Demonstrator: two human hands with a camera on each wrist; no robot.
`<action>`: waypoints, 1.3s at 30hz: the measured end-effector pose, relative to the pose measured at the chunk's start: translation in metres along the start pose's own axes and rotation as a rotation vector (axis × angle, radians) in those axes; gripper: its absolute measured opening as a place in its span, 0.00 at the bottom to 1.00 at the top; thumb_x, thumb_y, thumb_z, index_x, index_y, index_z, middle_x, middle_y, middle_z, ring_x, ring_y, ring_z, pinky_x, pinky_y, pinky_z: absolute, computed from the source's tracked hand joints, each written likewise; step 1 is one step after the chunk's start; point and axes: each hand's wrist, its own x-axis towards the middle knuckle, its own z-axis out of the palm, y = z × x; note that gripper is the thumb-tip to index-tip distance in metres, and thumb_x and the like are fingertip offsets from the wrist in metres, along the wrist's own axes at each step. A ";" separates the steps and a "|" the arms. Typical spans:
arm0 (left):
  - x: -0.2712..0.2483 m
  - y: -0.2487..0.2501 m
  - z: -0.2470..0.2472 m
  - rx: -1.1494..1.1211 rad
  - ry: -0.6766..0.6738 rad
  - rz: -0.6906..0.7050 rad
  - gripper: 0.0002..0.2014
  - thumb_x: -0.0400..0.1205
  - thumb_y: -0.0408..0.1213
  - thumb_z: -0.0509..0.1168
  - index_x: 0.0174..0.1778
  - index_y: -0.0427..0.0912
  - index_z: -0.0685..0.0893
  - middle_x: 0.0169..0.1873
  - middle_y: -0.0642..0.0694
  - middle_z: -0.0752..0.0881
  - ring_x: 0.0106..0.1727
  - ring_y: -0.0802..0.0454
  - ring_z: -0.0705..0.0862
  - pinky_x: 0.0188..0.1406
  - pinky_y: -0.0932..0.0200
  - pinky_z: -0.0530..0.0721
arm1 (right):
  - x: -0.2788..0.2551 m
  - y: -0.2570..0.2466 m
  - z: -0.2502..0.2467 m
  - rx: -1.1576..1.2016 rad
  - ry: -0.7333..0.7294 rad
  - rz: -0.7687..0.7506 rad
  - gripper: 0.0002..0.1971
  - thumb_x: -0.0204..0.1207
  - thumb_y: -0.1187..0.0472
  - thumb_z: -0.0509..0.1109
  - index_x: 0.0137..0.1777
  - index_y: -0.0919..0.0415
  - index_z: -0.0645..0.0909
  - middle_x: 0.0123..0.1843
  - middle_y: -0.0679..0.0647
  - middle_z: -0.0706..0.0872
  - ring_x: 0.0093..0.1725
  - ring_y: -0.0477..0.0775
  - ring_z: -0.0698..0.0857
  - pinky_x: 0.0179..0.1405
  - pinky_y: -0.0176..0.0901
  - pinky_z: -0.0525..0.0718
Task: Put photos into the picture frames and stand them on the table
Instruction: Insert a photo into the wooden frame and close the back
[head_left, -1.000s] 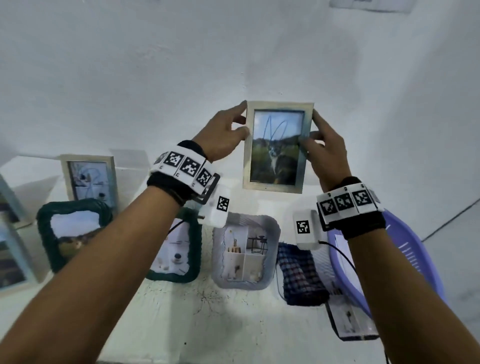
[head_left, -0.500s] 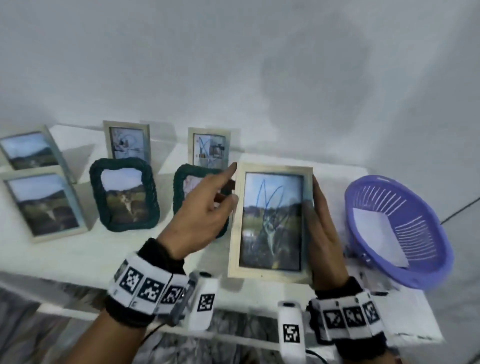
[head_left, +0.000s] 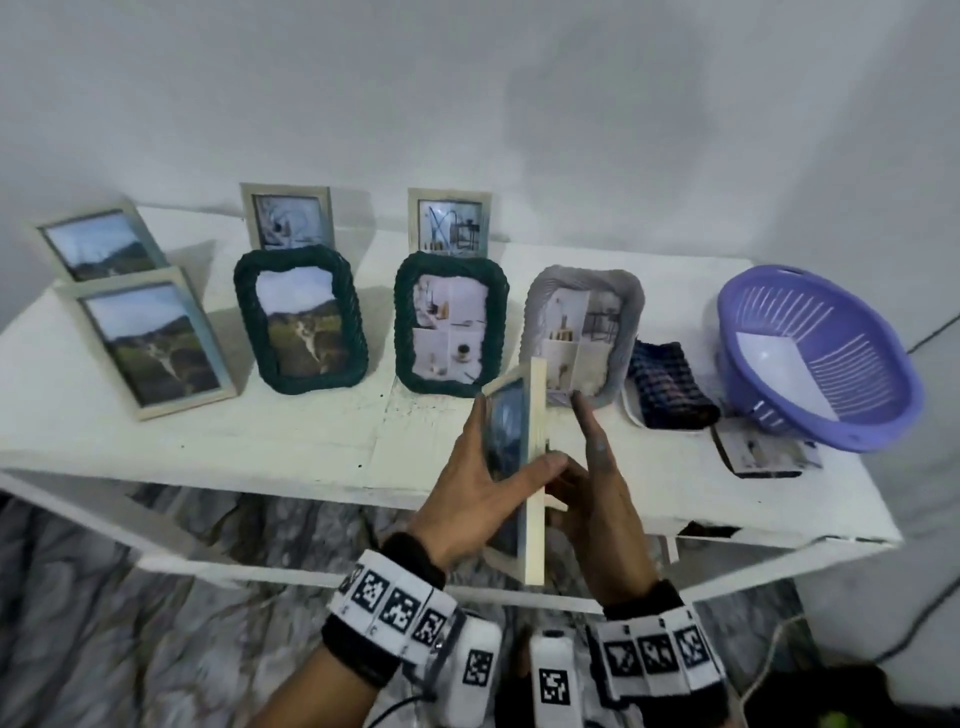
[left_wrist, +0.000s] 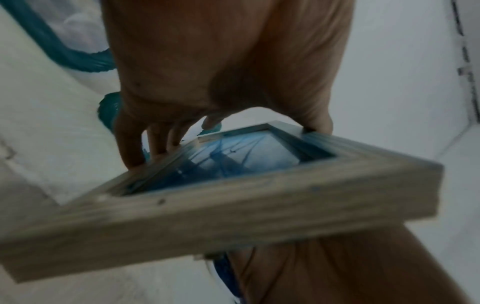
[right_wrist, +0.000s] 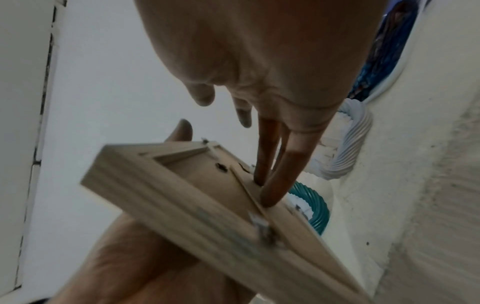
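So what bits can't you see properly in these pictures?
- Photo in the held frame: head view sees it edge-on, left hand covers it; left wrist view blurred.
- Right hand fingertips: behind the frame in the head view.
- Card beside the basket: too small.

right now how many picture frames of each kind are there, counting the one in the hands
pale wooden frames: 5, one held, four standing
dark green woven frames: 2
grey woven frame: 1
total: 8

no readable text, labels or numbers
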 end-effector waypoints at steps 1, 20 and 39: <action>-0.001 -0.001 -0.001 -0.052 0.009 -0.024 0.41 0.67 0.64 0.75 0.72 0.76 0.59 0.71 0.65 0.74 0.73 0.65 0.74 0.65 0.69 0.77 | -0.002 0.001 0.000 0.017 0.025 0.025 0.24 0.81 0.35 0.53 0.77 0.34 0.68 0.63 0.56 0.87 0.58 0.57 0.88 0.50 0.53 0.86; 0.035 -0.086 -0.020 0.013 0.333 -0.195 0.16 0.78 0.44 0.74 0.60 0.45 0.88 0.48 0.43 0.90 0.54 0.43 0.89 0.56 0.47 0.88 | 0.022 0.036 -0.066 -0.795 0.256 0.101 0.11 0.80 0.60 0.70 0.61 0.57 0.84 0.46 0.50 0.88 0.41 0.45 0.84 0.38 0.26 0.75; 0.052 -0.092 0.001 0.638 0.447 -0.084 0.16 0.80 0.46 0.72 0.58 0.40 0.89 0.48 0.43 0.92 0.50 0.47 0.88 0.54 0.59 0.82 | 0.048 0.044 -0.074 -1.264 -0.009 -0.066 0.16 0.76 0.65 0.63 0.63 0.58 0.80 0.48 0.62 0.80 0.46 0.64 0.81 0.41 0.46 0.74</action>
